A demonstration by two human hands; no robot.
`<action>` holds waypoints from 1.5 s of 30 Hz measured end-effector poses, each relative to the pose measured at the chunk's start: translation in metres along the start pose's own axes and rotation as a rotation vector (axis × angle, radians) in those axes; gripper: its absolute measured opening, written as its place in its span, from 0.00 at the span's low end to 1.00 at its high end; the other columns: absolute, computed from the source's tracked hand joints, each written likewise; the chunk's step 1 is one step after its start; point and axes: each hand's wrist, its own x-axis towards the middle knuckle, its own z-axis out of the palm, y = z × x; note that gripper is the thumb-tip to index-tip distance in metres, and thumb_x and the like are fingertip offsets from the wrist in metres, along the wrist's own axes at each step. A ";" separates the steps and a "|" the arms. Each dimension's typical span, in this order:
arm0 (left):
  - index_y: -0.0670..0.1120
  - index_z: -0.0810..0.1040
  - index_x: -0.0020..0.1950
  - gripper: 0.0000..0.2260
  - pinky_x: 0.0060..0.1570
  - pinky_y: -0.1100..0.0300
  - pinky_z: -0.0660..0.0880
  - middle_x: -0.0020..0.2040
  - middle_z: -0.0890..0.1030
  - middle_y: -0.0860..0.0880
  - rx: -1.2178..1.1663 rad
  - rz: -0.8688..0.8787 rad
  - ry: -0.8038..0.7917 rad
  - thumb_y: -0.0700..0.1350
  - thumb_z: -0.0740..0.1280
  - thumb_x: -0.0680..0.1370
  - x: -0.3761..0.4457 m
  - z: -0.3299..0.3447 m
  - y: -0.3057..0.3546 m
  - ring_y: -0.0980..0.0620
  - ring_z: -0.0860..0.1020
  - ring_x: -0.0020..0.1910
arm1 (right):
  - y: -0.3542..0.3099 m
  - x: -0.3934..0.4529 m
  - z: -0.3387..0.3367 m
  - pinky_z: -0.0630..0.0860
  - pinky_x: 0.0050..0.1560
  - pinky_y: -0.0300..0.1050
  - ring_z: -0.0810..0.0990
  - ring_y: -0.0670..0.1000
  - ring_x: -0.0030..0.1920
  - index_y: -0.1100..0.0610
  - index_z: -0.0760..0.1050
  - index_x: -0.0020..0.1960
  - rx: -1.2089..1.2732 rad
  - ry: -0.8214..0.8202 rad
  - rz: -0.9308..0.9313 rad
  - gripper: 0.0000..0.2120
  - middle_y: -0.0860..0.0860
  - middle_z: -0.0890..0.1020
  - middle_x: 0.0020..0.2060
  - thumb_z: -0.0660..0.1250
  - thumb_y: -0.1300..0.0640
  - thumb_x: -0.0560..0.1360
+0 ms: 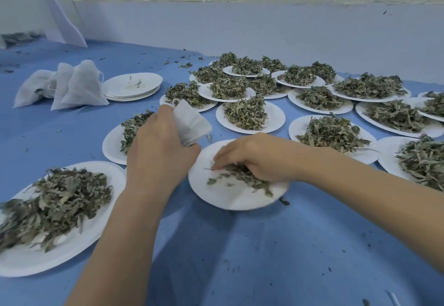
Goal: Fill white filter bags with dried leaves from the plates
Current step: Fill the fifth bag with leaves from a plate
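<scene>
Blue-clothed tabletop (235,252), left hand (158,151) gripping white filter bag (192,123), right hand (257,159) seemingly pinching dried leaves (242,177) on near plate (230,197)

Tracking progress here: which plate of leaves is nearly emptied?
The plate under the right hand: only a thin scatter of leaves remains, while the others hold full heaps.

Three filled bags (72,86), many plates (249,125) (uncountable)

Two bare forearms are showing, with no sleeves covering them; the left hand (158,151) and right hand (254,159) are wearing no gloves, rings or watch.
</scene>
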 end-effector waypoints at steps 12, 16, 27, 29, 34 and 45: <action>0.48 0.62 0.36 0.15 0.30 0.55 0.60 0.33 0.69 0.50 -0.031 0.037 -0.114 0.44 0.70 0.65 -0.006 0.001 0.007 0.44 0.68 0.37 | -0.022 -0.010 0.023 0.67 0.62 0.47 0.71 0.48 0.60 0.42 0.74 0.55 0.087 0.167 0.144 0.16 0.44 0.73 0.59 0.66 0.40 0.69; 0.48 0.60 0.35 0.19 0.31 0.54 0.65 0.33 0.69 0.51 -0.008 0.093 -0.244 0.50 0.72 0.64 -0.011 0.005 0.010 0.44 0.69 0.37 | -0.020 -0.001 0.032 0.65 0.45 0.38 0.75 0.51 0.50 0.53 0.79 0.46 0.101 0.381 0.138 0.06 0.43 0.72 0.40 0.66 0.53 0.72; 0.50 0.59 0.36 0.17 0.27 0.57 0.59 0.37 0.71 0.51 0.110 0.098 -0.313 0.46 0.70 0.65 -0.012 0.011 0.006 0.46 0.70 0.41 | 0.013 -0.034 0.001 0.64 0.59 0.36 0.70 0.42 0.59 0.39 0.71 0.60 0.150 0.134 0.080 0.16 0.40 0.76 0.58 0.61 0.39 0.73; 0.51 0.59 0.35 0.18 0.28 0.57 0.59 0.37 0.71 0.51 0.102 0.095 -0.319 0.46 0.70 0.66 -0.012 0.011 0.006 0.46 0.70 0.41 | 0.017 -0.040 0.000 0.61 0.59 0.39 0.65 0.44 0.59 0.33 0.62 0.64 0.025 0.105 0.104 0.26 0.41 0.68 0.62 0.55 0.29 0.68; 0.50 0.60 0.36 0.17 0.29 0.56 0.61 0.37 0.71 0.50 0.093 0.089 -0.318 0.46 0.70 0.65 -0.012 0.012 0.006 0.45 0.71 0.41 | 0.009 -0.035 0.021 0.62 0.57 0.44 0.64 0.49 0.55 0.31 0.57 0.62 -0.055 0.073 0.123 0.26 0.46 0.62 0.55 0.54 0.27 0.66; 0.49 0.62 0.37 0.15 0.28 0.57 0.61 0.36 0.71 0.51 0.094 0.081 -0.282 0.46 0.70 0.64 -0.012 0.012 0.006 0.46 0.71 0.39 | 0.002 -0.010 0.033 0.64 0.43 0.48 0.75 0.59 0.50 0.59 0.66 0.58 -0.268 0.119 0.105 0.17 0.56 0.71 0.54 0.50 0.48 0.80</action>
